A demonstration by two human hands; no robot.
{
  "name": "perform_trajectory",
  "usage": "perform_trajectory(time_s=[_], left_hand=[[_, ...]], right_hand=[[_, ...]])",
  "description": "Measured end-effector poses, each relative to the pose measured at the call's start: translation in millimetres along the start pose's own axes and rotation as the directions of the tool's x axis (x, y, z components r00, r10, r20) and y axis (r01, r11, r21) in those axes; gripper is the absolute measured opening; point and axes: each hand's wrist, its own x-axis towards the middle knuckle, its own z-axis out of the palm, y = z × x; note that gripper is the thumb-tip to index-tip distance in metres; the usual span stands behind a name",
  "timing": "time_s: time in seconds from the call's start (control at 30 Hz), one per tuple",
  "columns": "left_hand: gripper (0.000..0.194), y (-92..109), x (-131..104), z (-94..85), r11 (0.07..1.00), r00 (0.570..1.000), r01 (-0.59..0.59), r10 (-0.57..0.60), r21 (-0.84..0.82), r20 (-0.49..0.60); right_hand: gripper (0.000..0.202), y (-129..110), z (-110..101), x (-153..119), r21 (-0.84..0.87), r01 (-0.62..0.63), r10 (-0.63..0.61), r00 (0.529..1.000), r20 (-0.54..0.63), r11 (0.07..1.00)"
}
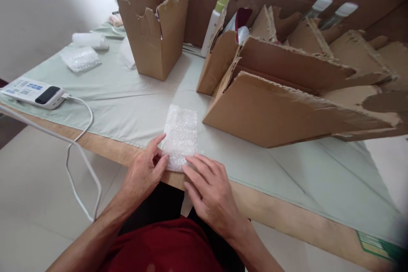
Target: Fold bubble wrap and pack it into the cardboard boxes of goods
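Both hands pressed flat on the near end of the bubble wrap (180, 136) at the tabletop (127, 106) edge, left hand (145, 174) and right hand (208, 191) fingers extended, gripping nothing, seemingly mid-fold; next likely needed a pinch

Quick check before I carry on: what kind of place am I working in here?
Probably a small packing station in a home or workshop. Both hands press a bubble-wrap pouch on a cloth-covered table, beside torn cardboard boxes holding bottles.
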Motion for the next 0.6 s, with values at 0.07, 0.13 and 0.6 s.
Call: perform_trajectory(time_s=[0.07,0.13,0.6], left_hand=[[0.05,-0.8,0.8,0.9,1.0,1.0,-0.015,0.015,0.013,0.009],[0.047,-1.8,-1.0,0.6,0.996,0.997,-0.075,0.077,0.053,-0.027],[0.032,-8.4,2.7,-8.5,0.92,0.935,-0.349,0.355,0.179,-0.003]], right_hand=[[0.03,3.4,11.2,4.8,-0.033,0.019,-0.016,0.997,0.076,0.999],[0.026,7.7,19.8,10.1,-0.054,0.019,-0.015,0.997,0.079,0.998],[0.018,20.8,4.1,35.0,0.073,-0.203,0.203,0.979,0.014,0.976]])
